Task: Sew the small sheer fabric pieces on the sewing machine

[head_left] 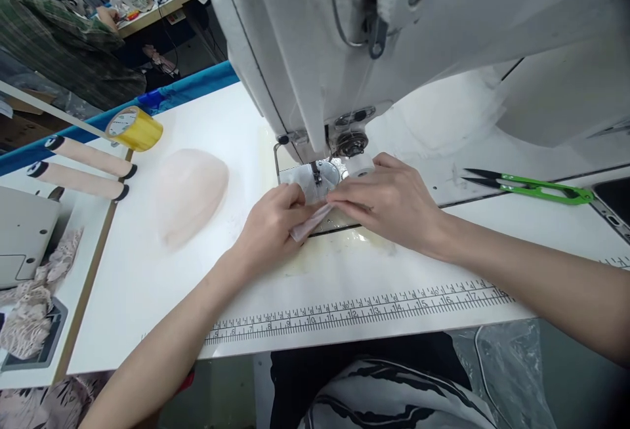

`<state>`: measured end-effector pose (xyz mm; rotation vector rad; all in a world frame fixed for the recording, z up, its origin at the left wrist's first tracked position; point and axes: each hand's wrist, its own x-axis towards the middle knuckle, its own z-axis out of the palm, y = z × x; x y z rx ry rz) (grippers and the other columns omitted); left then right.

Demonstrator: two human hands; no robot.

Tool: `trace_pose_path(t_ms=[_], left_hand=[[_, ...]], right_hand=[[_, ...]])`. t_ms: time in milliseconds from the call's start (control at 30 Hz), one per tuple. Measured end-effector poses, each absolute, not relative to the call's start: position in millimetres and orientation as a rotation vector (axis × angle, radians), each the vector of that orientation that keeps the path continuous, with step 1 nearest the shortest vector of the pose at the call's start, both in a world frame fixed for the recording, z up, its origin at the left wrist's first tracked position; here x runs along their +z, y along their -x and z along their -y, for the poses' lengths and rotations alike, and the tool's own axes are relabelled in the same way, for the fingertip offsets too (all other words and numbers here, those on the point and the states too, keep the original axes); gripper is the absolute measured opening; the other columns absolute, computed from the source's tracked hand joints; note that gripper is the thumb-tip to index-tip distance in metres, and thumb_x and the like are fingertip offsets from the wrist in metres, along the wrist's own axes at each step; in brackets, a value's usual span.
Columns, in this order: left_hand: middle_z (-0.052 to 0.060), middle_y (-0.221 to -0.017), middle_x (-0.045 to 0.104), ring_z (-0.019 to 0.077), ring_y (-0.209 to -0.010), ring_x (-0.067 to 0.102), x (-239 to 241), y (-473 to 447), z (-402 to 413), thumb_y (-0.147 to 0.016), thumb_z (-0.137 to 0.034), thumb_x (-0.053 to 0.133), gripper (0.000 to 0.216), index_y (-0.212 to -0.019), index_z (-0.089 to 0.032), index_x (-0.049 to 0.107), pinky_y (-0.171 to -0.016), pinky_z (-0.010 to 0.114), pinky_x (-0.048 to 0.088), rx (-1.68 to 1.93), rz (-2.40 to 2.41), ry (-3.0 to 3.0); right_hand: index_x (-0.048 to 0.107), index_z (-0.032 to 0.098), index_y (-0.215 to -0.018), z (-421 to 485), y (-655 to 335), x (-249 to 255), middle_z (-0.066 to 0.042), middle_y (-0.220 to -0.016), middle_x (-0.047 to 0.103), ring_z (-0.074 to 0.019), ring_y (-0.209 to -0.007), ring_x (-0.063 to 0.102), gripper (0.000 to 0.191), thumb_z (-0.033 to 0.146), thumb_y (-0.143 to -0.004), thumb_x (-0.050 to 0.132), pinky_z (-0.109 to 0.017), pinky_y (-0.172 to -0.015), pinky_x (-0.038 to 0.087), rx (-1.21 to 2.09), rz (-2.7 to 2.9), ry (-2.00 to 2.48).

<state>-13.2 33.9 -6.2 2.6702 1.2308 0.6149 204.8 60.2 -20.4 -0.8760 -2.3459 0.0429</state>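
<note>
A small piece of thin, pale pink fabric lies at the presser foot of the sewing machine. My left hand is closed on its near-left part, thumb and fingers against the cloth. From the right, my right hand pinches the same fabric close to the needle plate. The fingertips of both hands nearly meet just in front of the presser foot. Part of the cloth is hidden under my fingers. Left of my hands, a sheer pale pink fabric piece lies flat on the white table.
Green-handled thread snips lie right of my right hand, beside a phone. A yellow tape roll and two thread cones stand at the left. A printed ruler runs along the front edge. A co-worker sits beyond.
</note>
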Motion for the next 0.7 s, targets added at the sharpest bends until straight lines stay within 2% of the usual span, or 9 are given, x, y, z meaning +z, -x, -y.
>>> trace_pose_path(t_ms=[100,167,233,300,433,700], left_hand=[[0.006,-0.080,0.061,0.0181,-0.070,0.048,-8,12,-23,-0.093,-0.022,0.052,0.026,-0.112,-0.022,0.070,-0.060,0.032,0.037,0.527,-1.253,-3.038],[0.007,-0.096,0.069,0.0210,-0.080,0.054,-6,11,-16,-0.090,-0.016,0.052,0.033,-0.119,-0.023,0.066,-0.063,0.034,0.036,0.464,-1.285,-3.189],[0.007,-0.120,0.068,0.0237,-0.097,0.058,-2,9,-10,-0.087,-0.011,0.051,0.039,-0.122,-0.022,0.063,-0.069,0.036,0.037,0.412,-1.313,-3.256],[0.007,-0.132,0.062,0.0249,-0.113,0.056,1,8,-7,-0.086,-0.008,0.049,0.043,-0.126,-0.020,0.061,-0.079,0.039,0.038,0.335,-1.319,-3.262],[0.011,-0.129,0.063,0.0256,-0.127,0.052,2,9,-5,-0.086,-0.006,0.047,0.045,-0.128,-0.016,0.059,-0.088,0.041,0.036,0.229,-1.284,-3.235],[0.010,-0.131,0.062,0.0264,-0.126,0.053,-1,12,-8,-0.084,-0.007,0.049,0.047,-0.128,-0.018,0.059,-0.088,0.042,0.036,0.248,-1.313,-3.180]], right_hand=[[0.073,0.023,-0.082,-57,-205,-19,0.004,-0.089,0.075,-0.0153,-0.079,0.061,0.022,0.019,-0.094,0.055,-0.033,-0.073,0.038,-0.102,2.384,0.802],[0.072,0.022,-0.080,-56,-204,-17,0.003,-0.093,0.076,-0.0169,-0.084,0.061,0.023,0.014,-0.093,0.055,-0.035,-0.077,0.038,-0.209,2.398,0.757],[0.071,0.022,-0.078,-54,-204,-14,0.003,-0.090,0.076,-0.0179,-0.086,0.062,0.025,0.010,-0.091,0.054,-0.037,-0.080,0.038,-0.288,2.411,0.720],[0.070,0.023,-0.077,-53,-204,-12,0.003,-0.087,0.076,-0.0186,-0.087,0.063,0.028,0.007,-0.091,0.052,-0.037,-0.081,0.038,-0.323,2.432,0.704],[0.068,0.023,-0.076,-52,-205,-12,0.004,-0.085,0.075,-0.0169,-0.086,0.064,0.030,0.006,-0.092,0.051,-0.037,-0.081,0.039,-0.353,2.447,0.712],[0.068,0.019,-0.079,-54,-204,-16,0.002,-0.088,0.076,-0.0166,-0.092,0.066,0.021,0.006,-0.090,0.056,-0.035,-0.081,0.042,-0.300,2.424,0.706]])
